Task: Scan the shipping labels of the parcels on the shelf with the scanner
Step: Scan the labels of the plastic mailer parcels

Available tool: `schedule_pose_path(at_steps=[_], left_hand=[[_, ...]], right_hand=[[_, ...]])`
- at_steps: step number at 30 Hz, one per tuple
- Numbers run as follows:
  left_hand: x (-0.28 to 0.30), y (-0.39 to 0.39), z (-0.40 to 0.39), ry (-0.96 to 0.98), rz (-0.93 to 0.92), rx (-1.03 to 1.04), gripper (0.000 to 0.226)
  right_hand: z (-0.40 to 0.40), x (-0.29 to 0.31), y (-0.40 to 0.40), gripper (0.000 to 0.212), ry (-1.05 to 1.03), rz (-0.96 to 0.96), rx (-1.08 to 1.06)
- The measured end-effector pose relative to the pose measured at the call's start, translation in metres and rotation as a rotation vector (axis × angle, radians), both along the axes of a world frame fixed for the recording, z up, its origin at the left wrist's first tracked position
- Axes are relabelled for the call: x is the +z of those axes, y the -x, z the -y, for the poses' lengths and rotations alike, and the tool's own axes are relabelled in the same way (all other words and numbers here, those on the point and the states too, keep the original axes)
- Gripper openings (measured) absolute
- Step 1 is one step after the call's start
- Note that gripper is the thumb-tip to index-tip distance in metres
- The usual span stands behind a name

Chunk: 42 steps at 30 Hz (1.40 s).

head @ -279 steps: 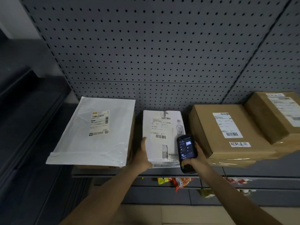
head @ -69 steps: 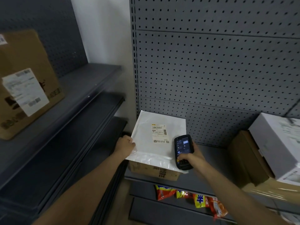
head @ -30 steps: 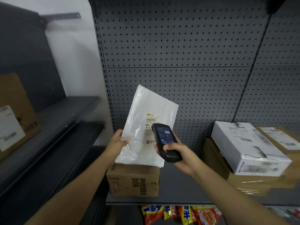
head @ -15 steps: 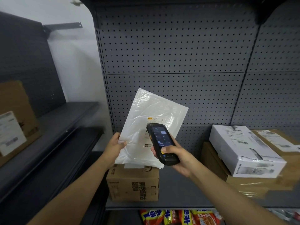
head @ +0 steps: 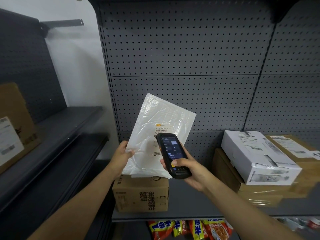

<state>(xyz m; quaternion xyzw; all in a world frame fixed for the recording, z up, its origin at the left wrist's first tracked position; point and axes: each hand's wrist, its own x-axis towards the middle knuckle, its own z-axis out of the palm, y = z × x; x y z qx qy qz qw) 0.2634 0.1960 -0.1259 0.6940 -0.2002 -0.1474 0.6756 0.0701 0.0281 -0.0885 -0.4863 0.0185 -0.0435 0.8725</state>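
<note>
My left hand (head: 121,155) grips the left edge of a white plastic mailer bag (head: 155,122) and holds it upright, tilted, above the shelf. Its shipping label (head: 163,128) faces me, partly hidden by the scanner. My right hand (head: 188,168) is closed around the black handheld scanner (head: 171,154), whose lit screen faces me and whose top end sits just in front of the label. Below the bag a small brown carton (head: 141,194) stands on the grey shelf (head: 190,210).
A white box (head: 256,156) lies on brown cartons (head: 270,191) at the right of the shelf. Another labelled carton (head: 13,125) sits on the left-hand shelving. Snack packets (head: 188,229) lie on the level below. Grey pegboard (head: 181,58) backs the shelf.
The bag, which lay flat on the brown carton, has been lifted upright by my left hand. The scanner has moved up in front of its label. The white box now lies on the right cartons.
</note>
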Motion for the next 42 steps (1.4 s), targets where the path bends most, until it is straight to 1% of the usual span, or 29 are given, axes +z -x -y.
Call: schedule_pose_path(at_steps=[6, 13, 20, 22, 26, 28, 31, 39, 42], left_hand=[[-0.003, -0.003, 0.0, -0.005, -0.007, 0.011, 0.025], [-0.003, -0.005, 0.001, -0.007, -0.009, 0.004, 0.023], [-0.003, -0.006, 0.003, -0.009, 0.003, 0.0, 0.021], [-0.002, -0.006, 0.003, -0.004, 0.001, -0.007, 0.021], [-0.001, -0.006, 0.005, -0.02, 0.015, -0.025, 0.022], [0.0, -0.005, 0.011, -0.033, 0.034, -0.048, 0.021], [0.007, 0.001, 0.029, -0.034, 0.062, -0.074, 0.021], [0.02, 0.028, 0.108, -0.004, 0.042, -0.219, 0.02], [0.027, 0.043, 0.144, 0.026, 0.033, -0.286, 0.019]], right_hand=[[0.0, -0.003, 0.0, 0.075, -0.046, -0.013, -0.014], [-0.001, -0.006, -0.002, 0.072, -0.089, -0.01, -0.014], [0.0, -0.009, -0.005, 0.07, -0.054, 0.002, -0.035], [0.0, -0.01, -0.005, 0.072, -0.06, 0.007, -0.041], [0.002, -0.015, -0.006, 0.082, -0.054, 0.019, -0.044], [0.005, -0.017, -0.005, 0.08, -0.043, 0.022, -0.058], [0.01, -0.023, -0.002, 0.076, -0.058, 0.008, -0.11], [0.051, -0.038, 0.033, 0.083, -0.1, -0.031, -0.327], [0.072, -0.037, 0.054, 0.076, -0.122, 0.001, -0.396]])
